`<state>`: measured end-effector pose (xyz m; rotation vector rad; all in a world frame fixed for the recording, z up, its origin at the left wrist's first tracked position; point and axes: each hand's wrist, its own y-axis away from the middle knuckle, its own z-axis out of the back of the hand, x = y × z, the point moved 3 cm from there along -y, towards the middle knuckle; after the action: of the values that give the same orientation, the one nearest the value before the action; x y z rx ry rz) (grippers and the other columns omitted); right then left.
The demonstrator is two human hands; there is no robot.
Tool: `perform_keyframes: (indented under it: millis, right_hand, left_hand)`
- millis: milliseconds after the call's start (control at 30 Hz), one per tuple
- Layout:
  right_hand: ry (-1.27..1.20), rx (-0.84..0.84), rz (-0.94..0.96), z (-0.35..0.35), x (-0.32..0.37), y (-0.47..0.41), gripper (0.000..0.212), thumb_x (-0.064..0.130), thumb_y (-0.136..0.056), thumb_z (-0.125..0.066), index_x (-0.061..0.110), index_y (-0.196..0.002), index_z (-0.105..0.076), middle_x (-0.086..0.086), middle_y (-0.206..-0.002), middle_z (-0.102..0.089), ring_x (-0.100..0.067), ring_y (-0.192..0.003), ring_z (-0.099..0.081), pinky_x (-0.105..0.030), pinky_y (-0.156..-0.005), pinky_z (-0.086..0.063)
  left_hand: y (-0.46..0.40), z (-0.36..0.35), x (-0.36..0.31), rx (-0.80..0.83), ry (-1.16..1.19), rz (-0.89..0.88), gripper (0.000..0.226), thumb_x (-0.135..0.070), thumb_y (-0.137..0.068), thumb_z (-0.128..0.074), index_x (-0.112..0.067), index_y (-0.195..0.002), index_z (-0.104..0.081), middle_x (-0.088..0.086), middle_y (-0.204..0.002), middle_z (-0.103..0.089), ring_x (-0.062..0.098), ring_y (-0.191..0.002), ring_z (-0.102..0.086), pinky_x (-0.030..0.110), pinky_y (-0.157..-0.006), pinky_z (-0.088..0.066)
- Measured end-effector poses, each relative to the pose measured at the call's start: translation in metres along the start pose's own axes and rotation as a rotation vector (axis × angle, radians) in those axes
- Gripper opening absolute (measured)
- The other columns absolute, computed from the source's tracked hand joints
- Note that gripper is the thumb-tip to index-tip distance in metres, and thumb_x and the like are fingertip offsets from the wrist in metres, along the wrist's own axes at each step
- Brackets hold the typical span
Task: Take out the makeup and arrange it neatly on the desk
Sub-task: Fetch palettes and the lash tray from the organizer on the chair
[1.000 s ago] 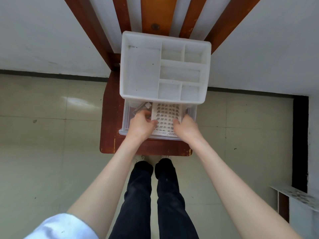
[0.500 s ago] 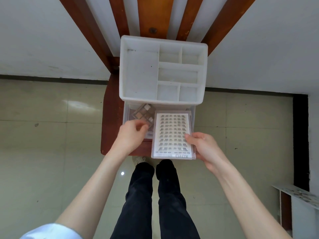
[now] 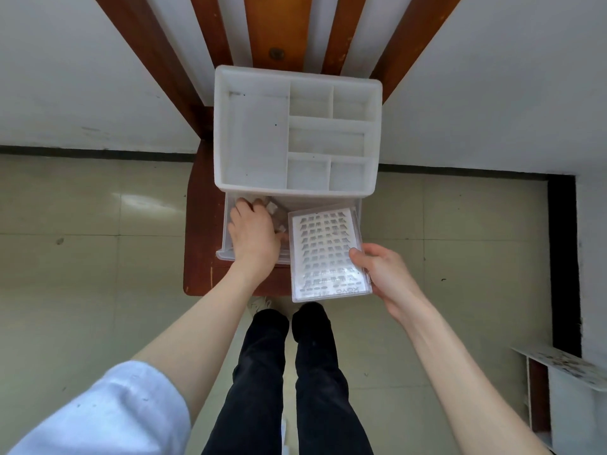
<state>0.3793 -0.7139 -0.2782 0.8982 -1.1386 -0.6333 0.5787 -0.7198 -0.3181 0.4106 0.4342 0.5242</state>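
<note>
The right hand [image 3: 384,274] is pinching the flat clear case [image 3: 328,254] by its right edge at center frame, half out of the drawer [image 3: 226,244], likely light, stiff and slippery, while the left hand [image 3: 254,234] is curling over a small palette [image 3: 279,221] inside.

One white organiser [image 3: 249,139] with six top compartments; one clear drawer [image 3: 226,254]; one lash case [image 3: 328,254]; one palette [image 3: 279,215]; my two hands.
</note>
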Motion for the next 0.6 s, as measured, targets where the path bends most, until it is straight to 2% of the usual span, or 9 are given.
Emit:
perform_keyframes:
  millis: [33, 100, 233, 333, 400, 500, 600]
  right_hand:
    - [-0.004, 0.000, 0.001, 0.001, 0.000, 0.000, 0.007, 0.022, -0.091, -0.058, 0.025, -0.095, -0.062, 0.002, -0.110, -0.067, -0.016, -0.108, -0.061, -0.035, -0.097, -0.045]
    - [-0.012, 0.003, 0.009, 0.002, 0.000, 0.001, 0.007, 0.020, -0.091, -0.057, 0.026, -0.090, -0.062, 0.002, -0.107, -0.069, -0.015, -0.102, -0.063, -0.034, -0.094, -0.047]
    - [-0.009, 0.021, 0.024, 0.005, 0.000, 0.007, 0.010, 0.018, -0.092, -0.056, 0.025, -0.092, -0.063, 0.002, -0.102, -0.070, -0.013, -0.095, -0.066, -0.030, -0.084, -0.051]
    - [0.007, 0.054, 0.026, 0.008, 0.000, 0.015, 0.013, 0.018, -0.093, -0.054, 0.021, -0.102, -0.063, 0.003, -0.102, -0.070, -0.012, -0.092, -0.067, -0.029, -0.081, -0.051]
    - [-0.022, 0.105, 0.031, 0.009, 0.000, 0.021, 0.019, 0.016, -0.094, -0.053, 0.018, -0.111, -0.061, 0.003, -0.103, -0.070, -0.011, -0.091, -0.068, -0.026, -0.077, -0.052]
    - [-0.135, 0.146, 0.055, 0.010, 0.002, 0.031, 0.022, 0.013, -0.095, -0.050, 0.015, -0.115, -0.058, 0.000, -0.106, -0.071, -0.011, -0.092, -0.069, -0.022, -0.070, -0.052]
    - [-0.192, 0.116, 0.074, 0.006, 0.013, 0.038, 0.022, 0.010, -0.096, -0.048, 0.014, -0.116, -0.057, -0.001, -0.107, -0.070, -0.012, -0.091, -0.069, -0.024, -0.069, -0.053]
  left_hand:
    - [0.000, 0.001, 0.000, 0.004, 0.049, 0.000, 0.047, -0.019, -0.082, -0.068, -0.002, -0.119, -0.045, 0.018, -0.127, -0.036, 0.033, -0.115, -0.039, 0.040, -0.098, -0.036]
    - [-0.001, 0.005, -0.001, 0.032, 0.189, -0.006, 0.038, -0.014, -0.082, -0.067, -0.002, -0.113, -0.050, 0.016, -0.125, -0.037, 0.032, -0.108, -0.046, 0.040, -0.096, -0.042]
    - [0.001, 0.018, 0.003, 0.086, 0.360, 0.041, 0.021, -0.014, -0.088, -0.058, -0.005, -0.107, -0.056, 0.010, -0.108, -0.061, 0.027, -0.097, -0.058, 0.035, -0.082, -0.046]
    - [0.015, 0.030, 0.015, 0.041, 0.523, 0.147, 0.021, -0.027, -0.092, -0.054, -0.008, -0.102, -0.058, 0.002, -0.093, -0.059, 0.015, -0.078, -0.055, 0.028, -0.070, -0.038]
    - [0.026, 0.033, 0.030, 0.025, 0.720, 0.256, 0.026, -0.032, -0.093, -0.050, -0.008, -0.091, -0.058, 0.002, -0.084, -0.058, 0.018, -0.077, -0.053, 0.030, -0.069, -0.039]
    - [0.040, 0.039, 0.041, 0.064, 1.046, 0.401, 0.030, -0.031, -0.096, -0.045, -0.005, -0.092, -0.059, 0.009, -0.091, -0.065, 0.021, -0.084, -0.061, 0.035, -0.079, -0.049]
    - [0.050, 0.053, 0.032, 0.155, 1.213, 0.405, 0.024, -0.026, -0.098, -0.042, -0.010, -0.096, -0.060, 0.007, -0.093, -0.069, 0.013, -0.079, -0.068, 0.028, -0.073, -0.052]
